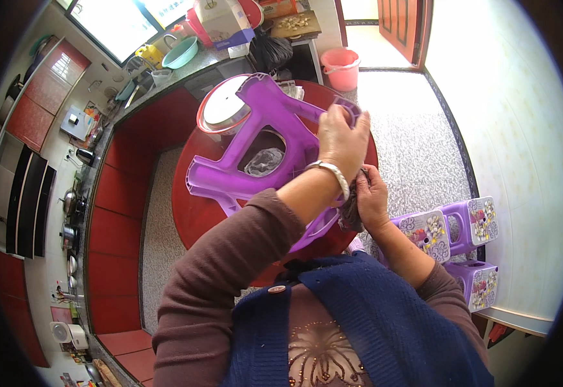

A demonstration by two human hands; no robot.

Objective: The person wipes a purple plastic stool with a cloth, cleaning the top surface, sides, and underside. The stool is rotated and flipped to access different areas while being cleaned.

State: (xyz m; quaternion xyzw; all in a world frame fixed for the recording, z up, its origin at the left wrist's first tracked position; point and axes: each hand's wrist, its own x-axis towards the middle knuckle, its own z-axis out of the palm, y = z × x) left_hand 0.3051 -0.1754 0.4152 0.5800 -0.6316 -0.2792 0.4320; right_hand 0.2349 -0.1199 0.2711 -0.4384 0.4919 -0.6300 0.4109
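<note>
A purple plastic stool [281,123] lies tipped over on the round red table [184,213], its legs splayed outward. My left hand [343,138] reaches across to the right and grips the end of one stool leg; a white bracelet is on that wrist. Just below it, my right hand [372,198] clutches a crumpled dark grey cloth [351,208] at the table's right edge. My forearm hides part of the stool's near side. Through the stool's opening shows a clear plastic bag [264,162].
A red-rimmed basin with a round lid [225,104] stands behind the stool. Several purple stools with flowered seats [424,234] stand at the right. A pink bucket [341,67] sits on the floor by the doorway. The kitchen counter [199,63] runs along the back and left.
</note>
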